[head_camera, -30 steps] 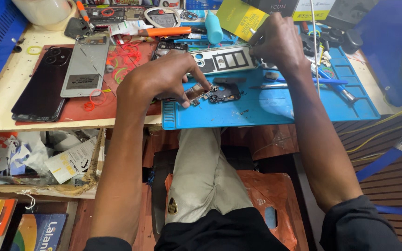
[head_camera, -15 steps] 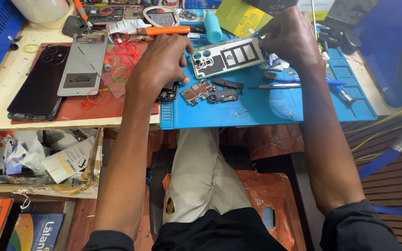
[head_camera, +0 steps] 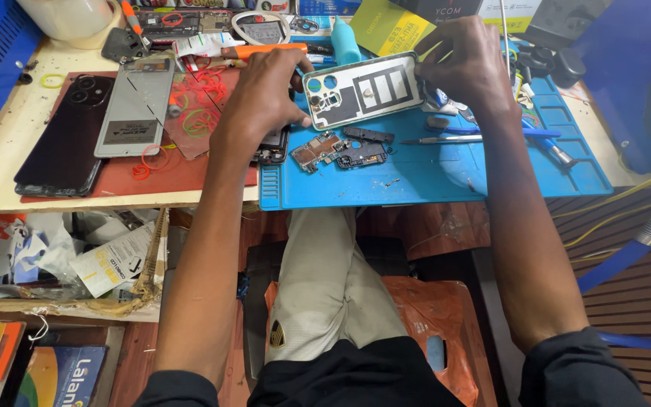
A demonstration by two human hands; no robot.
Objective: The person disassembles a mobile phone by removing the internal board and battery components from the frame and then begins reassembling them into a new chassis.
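Observation:
Both of my hands hold an opened phone frame (head_camera: 362,90), grey-white with camera cut-outs, lifted and tilted above the blue work mat (head_camera: 446,177). My left hand (head_camera: 261,98) grips its left end and my right hand (head_camera: 467,64) grips its right end. Below the frame, on the mat, lie a small circuit board (head_camera: 316,151) and dark loose phone parts (head_camera: 362,154). A dark phone (head_camera: 273,147) lies partly hidden under my left hand.
A red mat (head_camera: 190,162) at left carries a black phone back (head_camera: 65,136), a grey phone panel (head_camera: 136,109) and red rubber bands (head_camera: 201,102). Tweezers and a blue-handled tool (head_camera: 484,136) lie on the blue mat. Tools and boxes crowd the back edge. A shelf of papers sits below left.
Both hands have picked the phone frame up off the blue mat and raised it toward the back. The circuit board and small parts stay on the mat.

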